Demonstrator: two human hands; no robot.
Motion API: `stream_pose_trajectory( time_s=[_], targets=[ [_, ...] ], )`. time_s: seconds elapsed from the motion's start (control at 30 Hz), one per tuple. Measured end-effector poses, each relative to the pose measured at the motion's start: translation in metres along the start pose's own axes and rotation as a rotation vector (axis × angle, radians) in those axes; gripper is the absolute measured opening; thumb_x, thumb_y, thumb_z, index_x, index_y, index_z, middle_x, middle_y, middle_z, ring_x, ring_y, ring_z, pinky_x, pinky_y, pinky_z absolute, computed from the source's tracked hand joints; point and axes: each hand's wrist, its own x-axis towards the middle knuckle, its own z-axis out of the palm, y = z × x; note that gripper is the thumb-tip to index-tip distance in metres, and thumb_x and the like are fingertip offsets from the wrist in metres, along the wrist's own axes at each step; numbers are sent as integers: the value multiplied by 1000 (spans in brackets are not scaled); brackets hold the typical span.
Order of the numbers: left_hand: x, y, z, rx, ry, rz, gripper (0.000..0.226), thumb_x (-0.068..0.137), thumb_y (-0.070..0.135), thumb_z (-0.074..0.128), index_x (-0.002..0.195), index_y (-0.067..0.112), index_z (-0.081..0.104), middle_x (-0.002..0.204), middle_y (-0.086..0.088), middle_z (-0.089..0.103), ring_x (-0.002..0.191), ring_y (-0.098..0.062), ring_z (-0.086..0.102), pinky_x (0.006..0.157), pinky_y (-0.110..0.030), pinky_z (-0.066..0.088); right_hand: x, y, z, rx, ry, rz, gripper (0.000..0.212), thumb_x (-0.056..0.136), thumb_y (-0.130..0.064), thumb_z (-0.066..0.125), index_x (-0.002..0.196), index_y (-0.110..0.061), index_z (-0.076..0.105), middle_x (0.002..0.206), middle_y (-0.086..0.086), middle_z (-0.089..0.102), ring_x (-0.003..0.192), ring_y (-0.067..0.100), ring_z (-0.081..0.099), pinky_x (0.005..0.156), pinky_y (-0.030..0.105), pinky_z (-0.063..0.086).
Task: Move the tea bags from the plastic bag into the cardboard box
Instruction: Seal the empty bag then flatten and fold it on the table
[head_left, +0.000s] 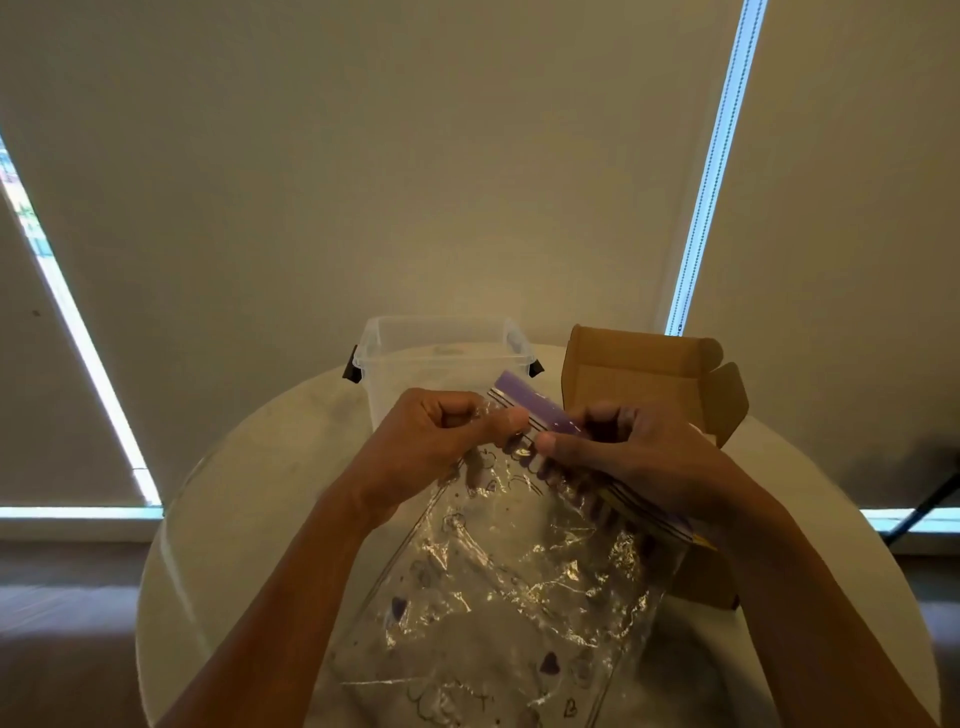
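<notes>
Round white worktop (249, 493) carries everything.

Left hand (426, 441): fingers (457, 410) curled, thumb pinching one lip of the clear crinkled plastic bag (509, 597) with purple heart print, right at its purple zip strip (524, 402).

Behind that hand is a clear open-topped plastic tub (441, 358) with black side latches. It stands upright, and I'd say it's not part of this job.

The plastic bag hangs from both hands, mouth up toward the far side, bottom trailing toward the camera over the worktop. A two-sided grip at the seal reads as pulling the lips apart to open it.

Right hand (623, 452): fingers closed on the same strip from the other side, thumb on the front face.

Tea bags: can't make any out through the film, which is too crumpled and glary.

Brown cardboard box (639, 374) sits far right, flaps up and open, just beside the right hand. Probably parked there for a short carry once the seal gives.
</notes>
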Motion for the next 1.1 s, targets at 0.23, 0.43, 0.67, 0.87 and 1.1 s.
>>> stream_pose_trajectory(
  time_s=[0.23, 0.43, 0.67, 0.87, 1.1],
  targets=[
    [-1, 5, -1, 56, 143, 92, 20, 101, 30, 72, 104, 15, 84, 95, -1, 84, 58, -9, 65, 53, -18, 51, 2, 3, -5, 102, 104, 1, 46, 73, -55, 80, 110, -27, 78, 99, -7, 81, 90, 20, 78, 81, 35, 61],
    [0, 2, -11, 251, 152, 59, 26, 96, 48, 71, 106, 26, 81, 82, 1, 82, 46, -16, 63, 46, -23, 51, 2, 3, -7, 129, 133, -21, 33, 80, -40, 82, 108, -22, 78, 96, -4, 82, 85, 19, 79, 75, 32, 63],
    [0, -9, -26, 391, 303, 86, 11, 97, 30, 76, 86, 28, 79, 73, 11, 77, 45, -5, 56, 44, -17, 45, 4, 3, 9, 165, 105, -44, 29, 87, -37, 80, 113, -25, 76, 98, -6, 81, 86, 19, 79, 74, 29, 63],
    [-26, -14, -41, 317, 413, 112, 15, 92, 38, 73, 95, 27, 82, 70, -2, 77, 44, -20, 64, 39, -24, 48, 4, 0, 16, 86, 124, -42, 25, 86, -42, 82, 109, -34, 78, 97, -19, 79, 90, 6, 77, 69, 21, 61],
    [-52, -13, -58, 210, 572, 92, 20, 97, 44, 75, 94, 26, 83, 71, -6, 75, 46, -28, 63, 43, -28, 49, 5, -3, 64, 73, 105, -90, 13, 95, -33, 77, 107, -30, 76, 96, -12, 79, 88, 10, 77, 72, 25, 64]
  ],
)
